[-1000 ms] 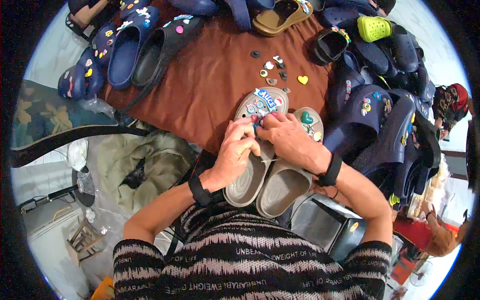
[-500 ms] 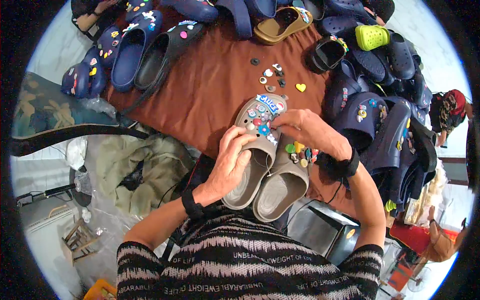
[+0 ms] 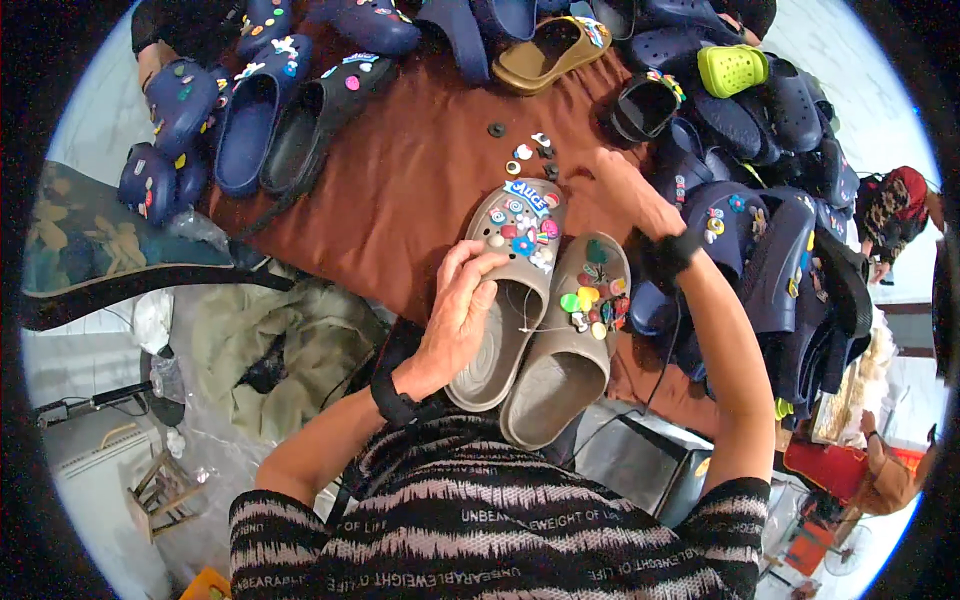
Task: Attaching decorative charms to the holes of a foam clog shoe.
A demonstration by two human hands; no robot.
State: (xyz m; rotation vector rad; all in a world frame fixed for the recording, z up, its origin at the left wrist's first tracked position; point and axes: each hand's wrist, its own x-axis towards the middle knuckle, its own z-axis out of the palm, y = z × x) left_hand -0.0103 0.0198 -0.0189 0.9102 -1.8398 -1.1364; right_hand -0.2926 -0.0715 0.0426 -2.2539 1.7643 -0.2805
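My left hand grips the side of a taupe clog, its thumb and fingers at the opening. Several shoe charms cover this clog's top, among them a blue lettered banner, a blue flower and swirls. A thin cord ties it to a matching clog on its right, which carries green, yellow and red charms. Beyond that second clog, my right hand reaches down to the brown cloth, away from both clogs. Its fingertips are blurred and mostly hidden. Near them lie several loose charms and dark round pieces.
Brown cloth covers the table. Dark blue clogs line the far left, and more pile up on the right. A tan clog and a lime one lie at the back. People are at the right edge.
My right hand has left the charms on the left clog and moved away to the cloth, where the yellow heart charm is now out of sight. My left hand keeps its hold.
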